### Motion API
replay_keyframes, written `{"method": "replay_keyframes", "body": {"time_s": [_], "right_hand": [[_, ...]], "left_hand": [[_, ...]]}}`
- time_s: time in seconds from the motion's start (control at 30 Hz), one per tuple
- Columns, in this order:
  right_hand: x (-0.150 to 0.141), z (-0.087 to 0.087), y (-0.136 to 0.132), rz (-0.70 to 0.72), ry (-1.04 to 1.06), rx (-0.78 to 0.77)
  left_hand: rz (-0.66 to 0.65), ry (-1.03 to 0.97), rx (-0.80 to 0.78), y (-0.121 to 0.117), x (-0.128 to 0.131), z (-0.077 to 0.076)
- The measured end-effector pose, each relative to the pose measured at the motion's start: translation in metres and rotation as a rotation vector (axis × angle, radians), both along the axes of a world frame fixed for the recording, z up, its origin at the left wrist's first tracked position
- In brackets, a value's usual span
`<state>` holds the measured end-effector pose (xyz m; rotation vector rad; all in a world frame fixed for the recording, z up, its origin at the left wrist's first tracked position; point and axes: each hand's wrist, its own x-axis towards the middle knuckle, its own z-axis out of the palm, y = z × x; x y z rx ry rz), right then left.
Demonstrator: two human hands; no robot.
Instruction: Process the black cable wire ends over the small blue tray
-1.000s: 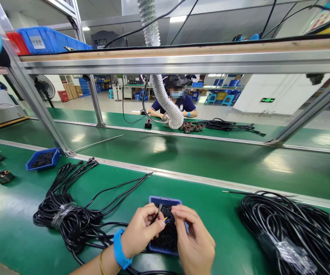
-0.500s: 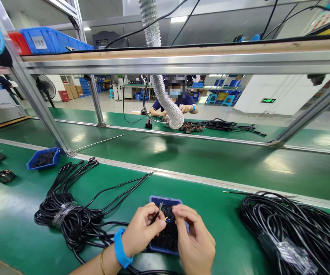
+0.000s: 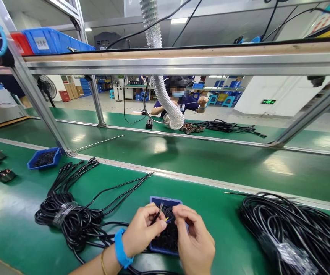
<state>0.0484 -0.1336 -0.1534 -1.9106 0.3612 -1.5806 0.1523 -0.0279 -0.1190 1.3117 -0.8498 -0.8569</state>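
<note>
My left hand, a blue band at its wrist, pinches a black cable. Small yellow and blue wire ends stick out past the thumb. Close by on the right, my right hand has its thumb and fingertips pressed together. What it pinches, if anything, is too small or hidden to make out. Under both hands sits a blue tray filled with small black pieces; the hands cover part of it.
A tied bundle of black cables lies to the left, a larger bundle to the right. Farther left are a blue bin and copper-wound parts. A metal frame crosses above. A co-worker sits opposite, behind a flexible duct.
My hands have hardly moved and keep the same grip. Across the bench, the co-worker has raised one hand outward to the right.
</note>
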Motion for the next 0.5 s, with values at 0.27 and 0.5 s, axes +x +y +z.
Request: {"method": "replay_keyframes", "body": {"time_s": [0.27,0.5], "right_hand": [[0.001,0.015,0.001,0.079,0.054,0.024],[0.003,-0.002,-0.021,-0.076,0.671,-0.346]], "left_hand": [[0.058,0.024,0.028,-0.003,0.001,-0.006],[0.080,0.105,0.065,-0.002,0.006,-0.001]]}}
